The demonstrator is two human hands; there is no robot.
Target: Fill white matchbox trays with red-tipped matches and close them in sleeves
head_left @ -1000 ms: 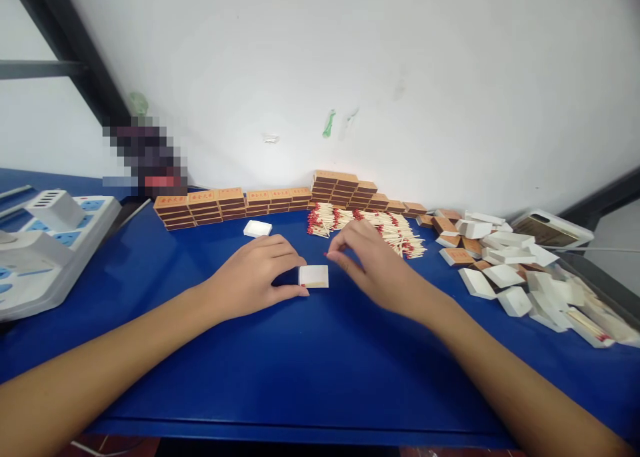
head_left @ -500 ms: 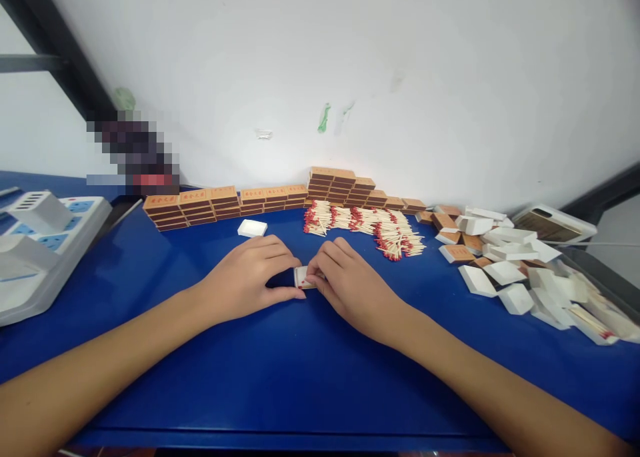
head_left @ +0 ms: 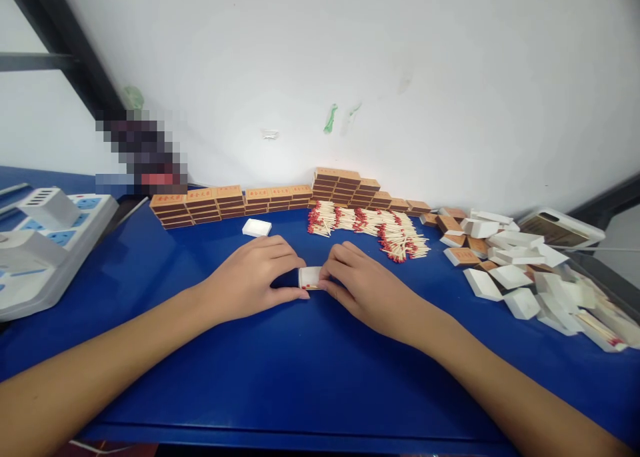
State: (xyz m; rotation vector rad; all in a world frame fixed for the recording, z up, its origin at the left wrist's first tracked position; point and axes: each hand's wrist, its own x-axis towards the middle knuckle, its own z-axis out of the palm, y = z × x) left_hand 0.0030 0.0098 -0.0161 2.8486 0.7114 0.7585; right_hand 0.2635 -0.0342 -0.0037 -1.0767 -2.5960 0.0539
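Note:
A small white matchbox tray (head_left: 309, 277) lies on the blue table between my hands, with a few red-tipped matches along its near side. My left hand (head_left: 260, 275) rests at the tray's left end, thumb and fingers gripping it. At the right end my right hand (head_left: 353, 280) has its fingers pinched together inside the tray; what they hold is hidden. Beyond them lies a heap of red-tipped matches (head_left: 395, 230). A separate white tray (head_left: 257, 228) sits behind my left hand.
Stacked matchboxes (head_left: 230, 202) line the wall. On the right are loose white trays and boxes (head_left: 510, 277), with a phone (head_left: 563, 228) behind them. A white power strip (head_left: 75, 244) with chargers stands at the left on the blue table (head_left: 300, 377).
My right hand has shifted slightly right within the tray, uncovering more of its white bottom. The matches now show along the near edge. The whole view has moved slightly.

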